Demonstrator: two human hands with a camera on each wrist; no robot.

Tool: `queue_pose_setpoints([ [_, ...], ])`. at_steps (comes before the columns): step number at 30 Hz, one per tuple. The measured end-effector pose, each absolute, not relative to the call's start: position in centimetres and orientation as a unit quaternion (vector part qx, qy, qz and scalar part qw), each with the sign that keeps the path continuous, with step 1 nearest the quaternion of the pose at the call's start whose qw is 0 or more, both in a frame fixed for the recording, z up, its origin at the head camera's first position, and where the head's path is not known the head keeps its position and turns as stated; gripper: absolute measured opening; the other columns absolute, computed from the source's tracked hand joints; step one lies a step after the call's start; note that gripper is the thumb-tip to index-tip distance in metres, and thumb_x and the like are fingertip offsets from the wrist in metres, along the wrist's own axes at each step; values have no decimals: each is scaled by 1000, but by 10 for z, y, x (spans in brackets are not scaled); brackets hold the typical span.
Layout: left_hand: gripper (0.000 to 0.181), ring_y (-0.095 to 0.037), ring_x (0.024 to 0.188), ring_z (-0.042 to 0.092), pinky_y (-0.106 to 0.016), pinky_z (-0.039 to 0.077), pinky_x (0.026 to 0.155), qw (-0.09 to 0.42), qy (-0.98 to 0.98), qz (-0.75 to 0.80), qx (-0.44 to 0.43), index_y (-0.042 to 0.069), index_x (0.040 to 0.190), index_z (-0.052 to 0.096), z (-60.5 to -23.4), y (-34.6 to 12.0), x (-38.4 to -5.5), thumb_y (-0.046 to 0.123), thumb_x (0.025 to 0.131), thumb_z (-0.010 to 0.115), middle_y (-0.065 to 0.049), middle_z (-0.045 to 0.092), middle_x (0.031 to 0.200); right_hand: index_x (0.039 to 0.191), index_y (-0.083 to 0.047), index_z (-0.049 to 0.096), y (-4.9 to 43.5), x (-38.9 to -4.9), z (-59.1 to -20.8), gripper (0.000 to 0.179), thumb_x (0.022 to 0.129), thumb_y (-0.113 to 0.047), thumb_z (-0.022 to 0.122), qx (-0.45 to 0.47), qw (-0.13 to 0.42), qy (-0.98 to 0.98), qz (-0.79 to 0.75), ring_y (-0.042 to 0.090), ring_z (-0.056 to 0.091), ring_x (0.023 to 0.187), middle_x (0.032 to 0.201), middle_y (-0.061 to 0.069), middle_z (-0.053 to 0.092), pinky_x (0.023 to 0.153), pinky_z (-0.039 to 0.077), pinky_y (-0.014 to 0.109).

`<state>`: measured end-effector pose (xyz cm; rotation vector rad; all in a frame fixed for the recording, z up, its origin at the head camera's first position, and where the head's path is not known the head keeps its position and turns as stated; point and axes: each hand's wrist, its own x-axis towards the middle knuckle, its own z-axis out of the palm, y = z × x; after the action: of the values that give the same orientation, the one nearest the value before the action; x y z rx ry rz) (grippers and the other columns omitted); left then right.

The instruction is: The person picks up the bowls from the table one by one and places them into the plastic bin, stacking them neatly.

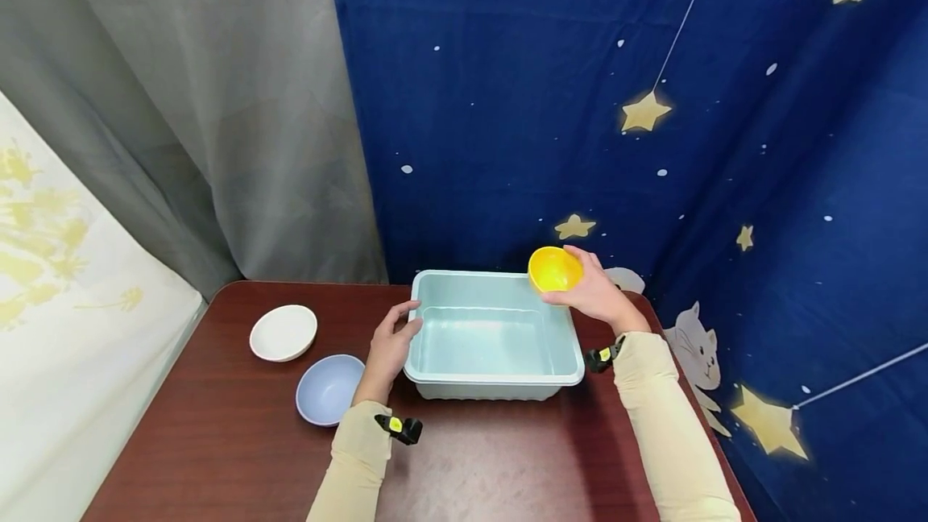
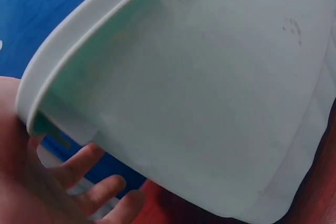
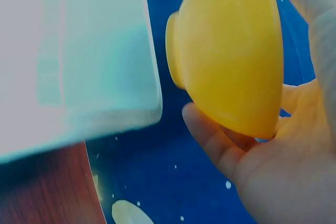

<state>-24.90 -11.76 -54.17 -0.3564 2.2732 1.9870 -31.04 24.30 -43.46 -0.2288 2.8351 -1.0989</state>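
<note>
A light blue-green plastic tub [image 1: 493, 381] sits at the far side of the table. My left hand [image 1: 391, 345] is at its left rim, thumb and index finger at the edge. In the left wrist view, the other fingers [image 2: 79, 166] spread below the rim, beside the outer wall. My right hand [image 1: 598, 294] holds a yellow bowl [image 1: 554, 268] tilted over the tub's back right corner. The right wrist view shows the yellow bowl [image 3: 231, 51] on its side, between thumb and fingers, apart from the tub.
Left of the tub, a white bowl [image 1: 283, 333] and a blue-lavender bowl [image 1: 329, 390] stand on the brown table [image 1: 217, 425]. A grey curtain [image 1: 275, 127] and a blue star-patterned curtain [image 1: 507, 119] hang behind the table.
</note>
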Motion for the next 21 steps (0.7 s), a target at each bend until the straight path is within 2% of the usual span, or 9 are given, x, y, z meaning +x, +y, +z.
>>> queue_pose_setpoints([
  [6, 37, -30, 148, 40, -57, 34, 120, 55, 743, 655, -123, 35, 138, 59, -542, -119, -248, 35, 102, 61, -6, 45, 159, 161, -20, 23, 226, -313, -438, 120, 68, -54, 91, -96, 78, 918, -377, 34, 46, 132, 157, 11, 32, 115, 40, 57],
  [10, 38, -31, 149, 40, -57, 35, 119, 52, 742, 657, -125, 33, 137, 60, -543, -120, -247, 35, 100, 64, -7, 46, 158, 160, -22, 24, 217, -315, -441, 118, 68, -53, 92, -107, 92, 913, -382, 33, 45, 132, 157, 9, 32, 115, 40, 57],
  [15, 40, -30, 146, 44, -54, 39, 118, 46, 748, 654, -108, 31, 137, 61, -540, -122, -249, 36, 98, 67, -8, 49, 155, 158, -22, 28, 207, -319, -445, 115, 67, -50, 93, -130, 102, 911, -378, 31, 47, 130, 153, 7, 36, 112, 43, 54],
  [21, 39, -25, 140, 51, -51, 42, 115, 67, 749, 653, -88, 33, 138, 60, -541, -130, -251, 40, 99, 65, -5, 54, 151, 157, -20, 29, 197, -318, -447, 111, 69, -46, 92, -155, 135, 909, -363, 30, 46, 129, 152, 6, 37, 112, 43, 54],
])
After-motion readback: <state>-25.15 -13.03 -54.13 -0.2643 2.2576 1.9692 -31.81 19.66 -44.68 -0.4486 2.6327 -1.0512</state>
